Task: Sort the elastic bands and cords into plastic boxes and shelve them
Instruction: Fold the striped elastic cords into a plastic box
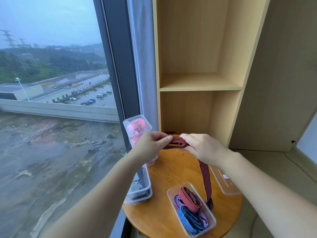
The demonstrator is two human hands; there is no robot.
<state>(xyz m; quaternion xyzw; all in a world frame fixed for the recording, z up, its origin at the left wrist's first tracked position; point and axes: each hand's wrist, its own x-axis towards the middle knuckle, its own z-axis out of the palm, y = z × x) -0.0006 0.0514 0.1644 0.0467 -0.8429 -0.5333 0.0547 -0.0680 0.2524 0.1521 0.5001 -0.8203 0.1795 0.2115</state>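
Glass takes up the whole left side, a tall window [51, 83] looking out on wet ground, a car park and green hills, with a pale curtain [144, 66] hanging at its right edge. Next to it stands a light wooden shelf unit [199, 83] with two open compartments, one above the other. In front of the unit is a round wooden table [171, 169]. At its left edge a long clear box [137, 200] holds dark cords, and behind it a second clear box [147, 125] stands on end with pink rolls inside. At the right edge lies a shallow clear tray or lid [226, 184]; which of the two it is cannot be told. Near the front of the table an open clear box [213, 219] holds folded bands: a red-and-black coil [188, 198], a purple one [177, 200] and a blue-and-black one [188, 219]. Both hands are raised above the back of the table, close together. The left hand [151, 143] pinches one end of a folded bundle of the red-and-black striped band [176, 142] between thumb and fingers, and the right hand [202, 148] has its fingers curled round the other end. From under the right hand the band's loose tail hangs down, and its end rests just beside the open box.
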